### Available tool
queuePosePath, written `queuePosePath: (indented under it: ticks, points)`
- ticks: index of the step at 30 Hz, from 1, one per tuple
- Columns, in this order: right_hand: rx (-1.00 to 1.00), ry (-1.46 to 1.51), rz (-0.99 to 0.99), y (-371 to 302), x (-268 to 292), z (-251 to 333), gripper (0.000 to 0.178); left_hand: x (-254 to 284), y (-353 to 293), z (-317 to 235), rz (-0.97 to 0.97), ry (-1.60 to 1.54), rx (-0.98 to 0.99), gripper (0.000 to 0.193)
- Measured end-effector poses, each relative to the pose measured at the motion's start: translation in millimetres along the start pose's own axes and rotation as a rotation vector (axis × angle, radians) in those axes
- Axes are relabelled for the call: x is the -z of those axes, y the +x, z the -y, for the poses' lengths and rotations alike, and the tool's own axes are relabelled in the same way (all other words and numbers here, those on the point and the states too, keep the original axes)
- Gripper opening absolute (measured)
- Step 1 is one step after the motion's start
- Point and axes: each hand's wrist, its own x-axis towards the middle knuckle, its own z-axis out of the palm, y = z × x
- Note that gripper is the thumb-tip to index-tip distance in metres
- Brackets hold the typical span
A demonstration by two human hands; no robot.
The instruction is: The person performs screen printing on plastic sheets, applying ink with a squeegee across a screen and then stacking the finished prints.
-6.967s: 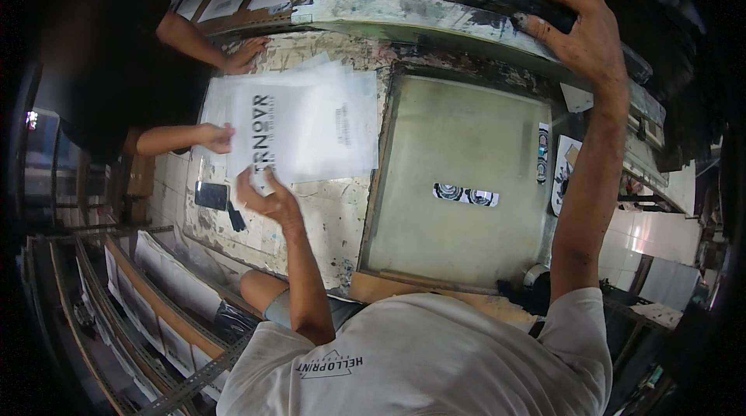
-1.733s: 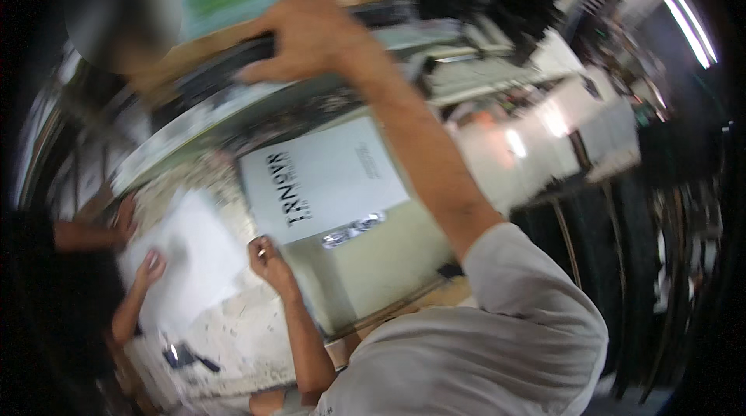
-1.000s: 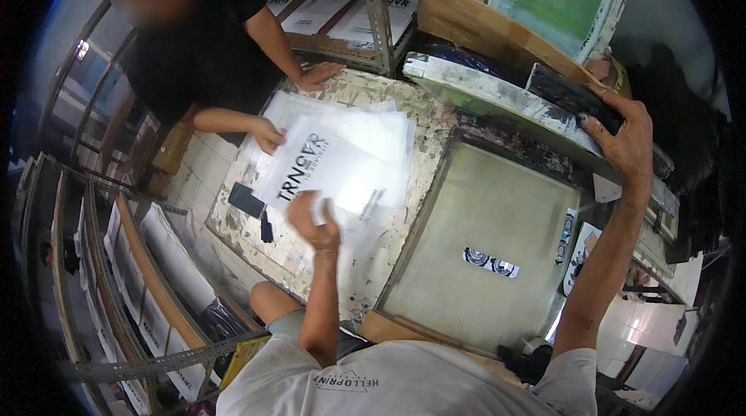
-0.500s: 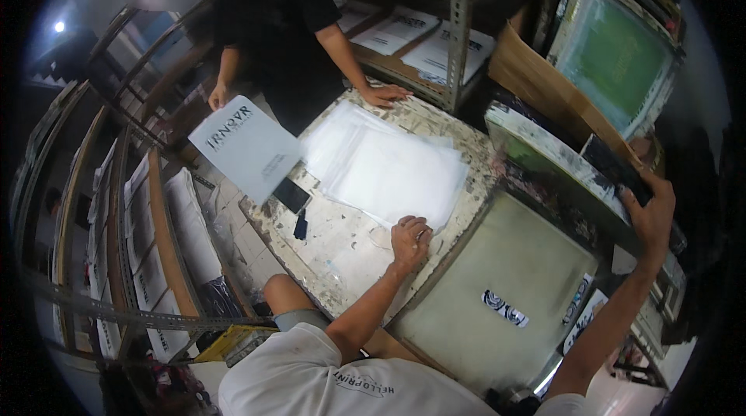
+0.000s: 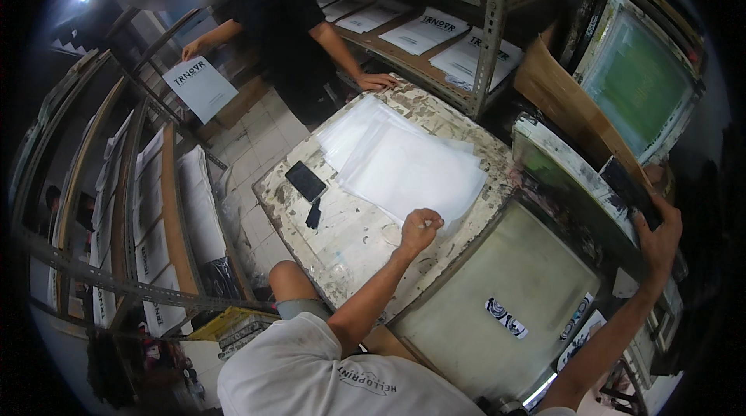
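Note:
A stack of translucent white sheets, perhaps plastic bags (image 5: 412, 167), lies fanned on the paint-spattered table (image 5: 350, 233). My left hand (image 5: 420, 233) is at the stack's near edge with its fingers curled closed; whether a sheet is between them is hidden. My right hand (image 5: 662, 236) is wrapped round a dark bar-shaped piece (image 5: 624, 185) at the edge of a tilted printing frame (image 5: 571, 167). Across the table a co-worker's hand (image 5: 191, 49) holds a white sheet with black print (image 5: 200, 90); their other hand (image 5: 376, 81) rests on the table corner.
A phone (image 5: 305, 181) and a small black object (image 5: 313, 214) lie on the table's left part. To the right is a flat greyish screen (image 5: 497, 292), with a green screen (image 5: 637, 78) leaning behind. Racks of printed sheets stand left (image 5: 159, 222) and at the back (image 5: 427, 31).
The co-worker has carried the printed sheet off the table toward the left rack, uncovering the phone. My left hand's fingers have curled in more at the stack's edge. My right hand keeps its hold.

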Motion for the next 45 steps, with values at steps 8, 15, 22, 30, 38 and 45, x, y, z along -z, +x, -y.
queuePosePath:
  ticks: [8, 15, 22, 30, 38, 45]
  points:
    - [0.0, -0.013, 0.013, -2, 7, 6, 0.051, 2, 0, 8, -0.238, -0.094, -0.128, 0.004]
    - [-0.076, -0.019, 0.027, 1, 10, 28, 0.052, 7, 9, -81, -0.103, 0.087, -0.534, 0.008]
    - [-0.053, -0.091, 0.045, 4, 19, 36, 0.051, -38, -74, -86, 0.436, 0.391, -0.52, 0.046]
    - [0.074, -0.084, -0.012, 2, 15, 32, 0.054, -116, -70, -44, 0.615, 0.485, -0.655, 0.043]
    - [0.067, -0.038, 0.047, 9, 14, 21, 0.056, -210, -96, -80, 0.849, 0.434, -0.839, 0.047]
    - [0.053, 0.0, 0.084, 12, 28, 42, 0.051, -214, -124, -86, 0.911, 0.436, -0.883, 0.047]
